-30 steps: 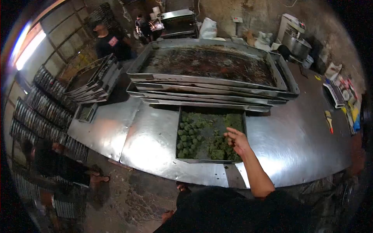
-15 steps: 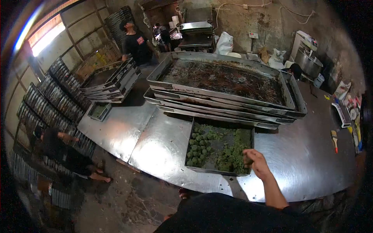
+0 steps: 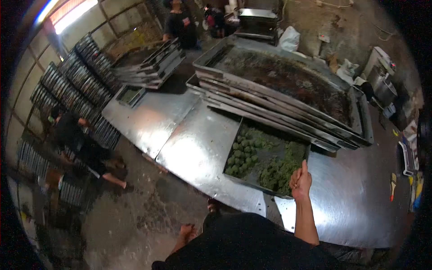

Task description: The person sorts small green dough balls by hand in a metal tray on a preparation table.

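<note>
My right hand (image 3: pixel 300 181) is over the right edge of a shallow metal tray (image 3: pixel 252 182). One digit points up and the other fingers are curled in; whatever they may hold is hidden. Inside the tray, round green balls (image 3: pixel 241 155) fill the left side, and a loose green crumbly mass (image 3: pixel 276 173) covers the right side. Low beside my dark shirt, away from the table, is my left hand (image 3: pixel 188 231). Its fingers look curled, and I cannot make out anything in them.
A metal table (image 3: pixel 184 144) carries stacked large trays (image 3: pixel 279 105) behind the green tray, another tray stack (image 3: pixel 153 67) and a small tray (image 3: pixel 130 95). A brush (image 3: pixel 393 186) lies at right. One person (image 3: pixel 85 139) bends at left; another person (image 3: pixel 182 27) stands behind the table.
The view has tilted and shifted. My right hand has turned, with one digit now raised, and stays by the tray's right edge. My left hand has come into clearer view.
</note>
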`<act>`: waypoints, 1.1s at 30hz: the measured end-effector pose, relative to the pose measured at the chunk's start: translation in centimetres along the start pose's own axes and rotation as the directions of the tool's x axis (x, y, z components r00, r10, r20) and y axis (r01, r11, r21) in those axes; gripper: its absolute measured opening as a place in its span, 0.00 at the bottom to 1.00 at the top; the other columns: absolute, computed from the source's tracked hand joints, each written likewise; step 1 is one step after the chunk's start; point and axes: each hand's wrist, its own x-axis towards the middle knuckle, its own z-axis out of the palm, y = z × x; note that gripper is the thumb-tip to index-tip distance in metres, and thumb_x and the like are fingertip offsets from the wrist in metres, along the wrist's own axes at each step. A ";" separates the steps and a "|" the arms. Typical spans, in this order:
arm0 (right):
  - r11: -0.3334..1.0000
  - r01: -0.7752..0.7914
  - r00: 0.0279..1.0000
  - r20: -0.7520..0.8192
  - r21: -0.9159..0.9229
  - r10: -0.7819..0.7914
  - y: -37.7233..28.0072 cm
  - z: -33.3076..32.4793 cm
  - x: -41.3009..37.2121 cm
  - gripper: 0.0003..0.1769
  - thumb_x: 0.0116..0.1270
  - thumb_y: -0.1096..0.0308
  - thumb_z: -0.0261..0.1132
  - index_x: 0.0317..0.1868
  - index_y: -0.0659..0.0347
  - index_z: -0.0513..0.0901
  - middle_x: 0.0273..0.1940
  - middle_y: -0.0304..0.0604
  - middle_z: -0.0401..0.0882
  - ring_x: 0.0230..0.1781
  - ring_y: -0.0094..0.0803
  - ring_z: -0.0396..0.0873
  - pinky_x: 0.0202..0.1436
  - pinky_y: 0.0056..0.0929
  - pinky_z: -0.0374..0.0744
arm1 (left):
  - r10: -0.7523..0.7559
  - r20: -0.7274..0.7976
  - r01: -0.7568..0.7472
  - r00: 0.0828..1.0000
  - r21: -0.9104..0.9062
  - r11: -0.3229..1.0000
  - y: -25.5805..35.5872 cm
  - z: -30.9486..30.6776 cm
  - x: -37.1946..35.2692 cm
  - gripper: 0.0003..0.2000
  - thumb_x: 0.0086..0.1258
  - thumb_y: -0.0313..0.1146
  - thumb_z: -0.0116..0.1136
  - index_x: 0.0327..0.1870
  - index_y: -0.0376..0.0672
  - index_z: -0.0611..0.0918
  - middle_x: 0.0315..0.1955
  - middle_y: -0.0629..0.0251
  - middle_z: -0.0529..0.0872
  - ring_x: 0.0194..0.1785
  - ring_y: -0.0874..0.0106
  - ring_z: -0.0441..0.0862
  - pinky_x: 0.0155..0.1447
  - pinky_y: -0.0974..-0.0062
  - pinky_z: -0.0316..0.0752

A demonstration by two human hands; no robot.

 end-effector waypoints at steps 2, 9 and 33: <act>0.997 0.023 0.999 -0.040 -0.078 -0.026 0.6 1.3 -0.4 0.19 0.70 0.51 0.55 0.27 0.56 0.72 0.18 0.37 0.66 0.14 0.23 0.63 0.13 0.23 0.57 | 0.011 -0.027 -0.012 1.000 -0.037 0.999 0.8 1.5 -1.8 0.15 0.69 0.35 0.51 0.51 0.35 0.77 0.32 0.58 0.83 0.31 0.68 0.82 0.32 0.70 0.76; 0.955 -0.245 0.969 0.032 0.169 0.243 2.7 -2.0 1.1 0.20 0.68 0.50 0.58 0.47 0.58 0.77 0.48 0.46 0.80 0.36 0.33 0.75 0.42 0.30 0.72 | 0.333 0.306 -0.451 0.892 0.644 0.617 1.5 1.5 -0.2 0.14 0.70 0.39 0.49 0.48 0.40 0.80 0.45 0.56 0.81 0.47 0.62 0.79 0.50 0.66 0.72; 0.989 -0.143 0.989 0.019 -0.039 0.144 4.0 0.5 2.1 0.22 0.70 0.51 0.57 0.21 0.52 0.67 0.18 0.35 0.62 0.14 0.20 0.59 0.14 0.19 0.56 | 0.207 0.161 -0.250 0.965 0.320 0.914 -2.7 -1.2 1.8 0.11 0.70 0.38 0.50 0.48 0.46 0.80 0.28 0.61 0.83 0.26 0.69 0.80 0.22 0.72 0.69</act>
